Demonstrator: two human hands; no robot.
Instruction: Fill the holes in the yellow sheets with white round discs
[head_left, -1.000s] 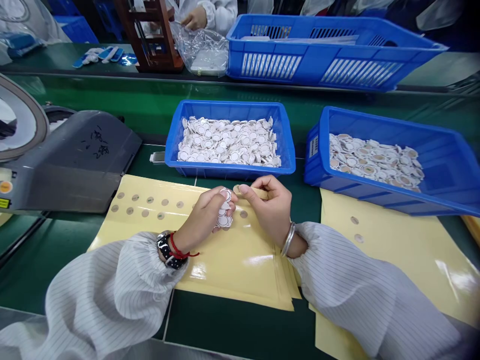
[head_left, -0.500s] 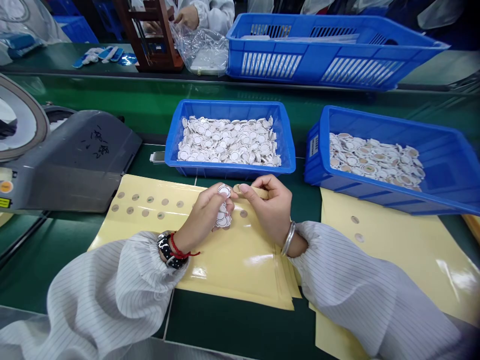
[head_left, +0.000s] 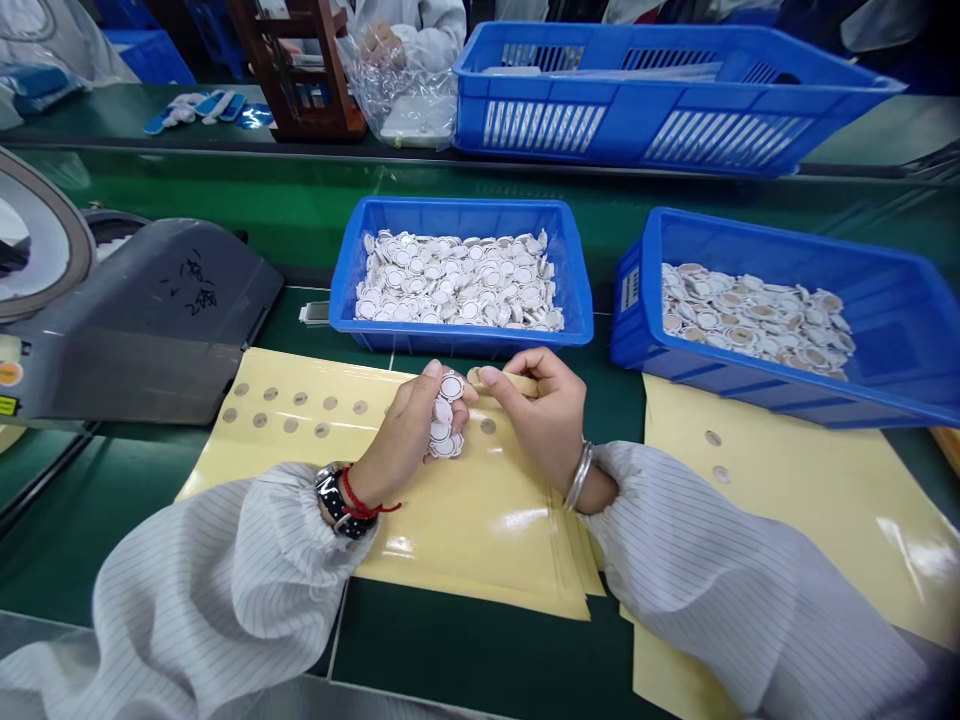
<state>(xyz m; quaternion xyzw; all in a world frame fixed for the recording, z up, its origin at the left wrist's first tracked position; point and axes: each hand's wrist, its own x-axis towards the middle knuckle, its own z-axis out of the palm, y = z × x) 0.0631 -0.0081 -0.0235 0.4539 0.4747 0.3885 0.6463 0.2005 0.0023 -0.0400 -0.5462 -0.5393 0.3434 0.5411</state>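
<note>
My left hand (head_left: 406, 425) is closed around several small white round pieces (head_left: 444, 436), with its thumb raised off the topmost piece. Close beside it, my right hand (head_left: 546, 410) pinches a flat tan stick (head_left: 517, 382), whose tip points at the white pieces. Both hands are above a yellow glossy sheet (head_left: 480, 545) that carries rows of small round stickers (head_left: 330, 403). Behind the hands stands a blue bin (head_left: 461, 338) full of white round pieces. Further right, a second blue bin (head_left: 780, 385) contains similar pieces, some with tan centres.
A grey machine (head_left: 142, 330) with a large roll stands at the left. More yellow sheets (head_left: 795, 520) lie at the right, partly under the second bin. A blue slotted basket (head_left: 645, 110) and a wooden stand (head_left: 315, 70) occupy the raised ledge, where another person's hand (head_left: 382, 45) is behind plastic.
My left thumb has lifted off the white pieces, so more of them show. My right hand and the stick have hardly moved. Across the ledge, the other person's hand shifted behind the plastic bag.
</note>
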